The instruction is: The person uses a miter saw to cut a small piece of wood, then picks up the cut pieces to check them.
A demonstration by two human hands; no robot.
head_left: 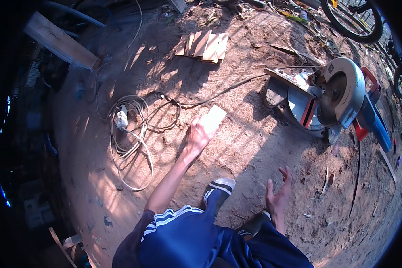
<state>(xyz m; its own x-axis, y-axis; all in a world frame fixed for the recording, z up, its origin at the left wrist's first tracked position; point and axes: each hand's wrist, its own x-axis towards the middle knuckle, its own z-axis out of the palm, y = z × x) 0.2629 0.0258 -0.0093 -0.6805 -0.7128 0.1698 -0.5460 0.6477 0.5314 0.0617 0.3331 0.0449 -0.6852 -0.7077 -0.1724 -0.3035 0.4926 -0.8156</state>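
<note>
My left hand (198, 132) is closed on a small, pale flat piece (215, 117), bright in the sun and probably wood, held just above the dusty ground. My right hand (278, 194) hangs over my right foot with its fingers apart and nothing in it. To the right of both hands stands a miter saw (339, 96) with a round blade guard and a blue and red body. A pile of short flat wooden pieces (202, 46) lies on the ground beyond my left hand.
A coiled cable (143, 129) with a white socket block (122, 117) lies left of my left hand; a dark cord (228, 89) runs toward the saw. A thick wooden post (60, 39) stands at far left. Bicycle wheels (359, 22) show at far right. My socked foot (219, 190) is below.
</note>
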